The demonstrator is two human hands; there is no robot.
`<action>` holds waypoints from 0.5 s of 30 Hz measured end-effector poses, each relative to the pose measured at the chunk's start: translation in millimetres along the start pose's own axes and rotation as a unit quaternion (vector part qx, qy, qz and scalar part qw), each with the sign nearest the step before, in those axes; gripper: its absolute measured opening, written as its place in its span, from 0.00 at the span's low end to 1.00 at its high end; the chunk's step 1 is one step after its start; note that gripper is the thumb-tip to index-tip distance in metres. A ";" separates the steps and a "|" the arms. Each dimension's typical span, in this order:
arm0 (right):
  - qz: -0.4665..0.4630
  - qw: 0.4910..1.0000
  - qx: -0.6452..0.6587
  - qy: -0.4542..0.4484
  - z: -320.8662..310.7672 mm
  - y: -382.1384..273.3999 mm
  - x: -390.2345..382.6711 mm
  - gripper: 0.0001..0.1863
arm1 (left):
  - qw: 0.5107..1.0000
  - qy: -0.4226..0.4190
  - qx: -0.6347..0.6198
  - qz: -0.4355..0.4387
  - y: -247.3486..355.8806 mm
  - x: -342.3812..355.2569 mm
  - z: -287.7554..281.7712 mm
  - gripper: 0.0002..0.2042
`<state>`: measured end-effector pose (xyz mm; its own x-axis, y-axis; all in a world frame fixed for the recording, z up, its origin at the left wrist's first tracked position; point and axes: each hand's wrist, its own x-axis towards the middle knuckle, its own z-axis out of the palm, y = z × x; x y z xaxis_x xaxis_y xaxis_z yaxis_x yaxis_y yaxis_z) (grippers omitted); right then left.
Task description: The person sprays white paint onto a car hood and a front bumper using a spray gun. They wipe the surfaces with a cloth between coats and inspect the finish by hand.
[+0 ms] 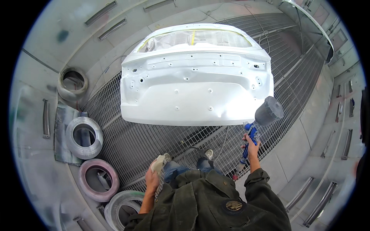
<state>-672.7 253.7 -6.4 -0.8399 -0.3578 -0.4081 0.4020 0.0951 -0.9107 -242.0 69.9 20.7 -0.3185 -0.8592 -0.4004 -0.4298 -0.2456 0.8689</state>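
Note:
My right hand (pixel 252 147) is closed around the handle of a blue paint spray gun (pixel 251 133) with a dark grey cup (pixel 269 111) on top. A hose fitting hangs below the grip. The gun is just off the lower right corner of a glossy white car tailgate (pixel 181 98), which faces me. My left hand (pixel 152 180) is lower down by my leg, its fingers closed on a crumpled cream cloth (pixel 157 164). Sheeting (pixel 216 39) edged with yellow tape covers the tailgate's window opening. What supports the tailgate is mostly hidden.
Metal grating (pixel 127 150) forms the floor. Several dusty tyres, among them a whitish tyre (pixel 84 138) and a reddish tyre (pixel 98 180), line the left side. An air hose (pixel 223 144) runs across the grating near my feet. A curved white panel (pixel 314 23) stands at the far right.

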 end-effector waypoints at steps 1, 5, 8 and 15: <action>0.004 1.000 -0.003 0.003 12.2 -0.3 -4.3 0.08 | 1.000 -0.004 -0.010 0.001 -5.1 4.3 -7.8 0.22; -0.011 1.000 -0.015 0.000 56.2 16.3 -16.3 0.09 | 1.000 -0.002 0.022 0.020 -19.8 22.5 -51.7 0.23; -0.023 0.999 -0.031 -0.017 97.4 28.2 -32.1 0.09 | 0.999 0.013 0.039 0.009 -26.0 33.5 -97.1 0.24; -0.026 0.998 -0.031 -0.041 210.0 56.0 -82.3 0.10 | 0.998 0.043 -0.035 0.032 -99.2 84.3 -210.4 0.25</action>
<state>-504.4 93.4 -10.4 -0.8258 -0.4379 -0.3553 0.3323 0.1313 -0.9340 -48.5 -72.5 -38.0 -0.2678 -0.9089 -0.3197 -0.3499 -0.2175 0.9112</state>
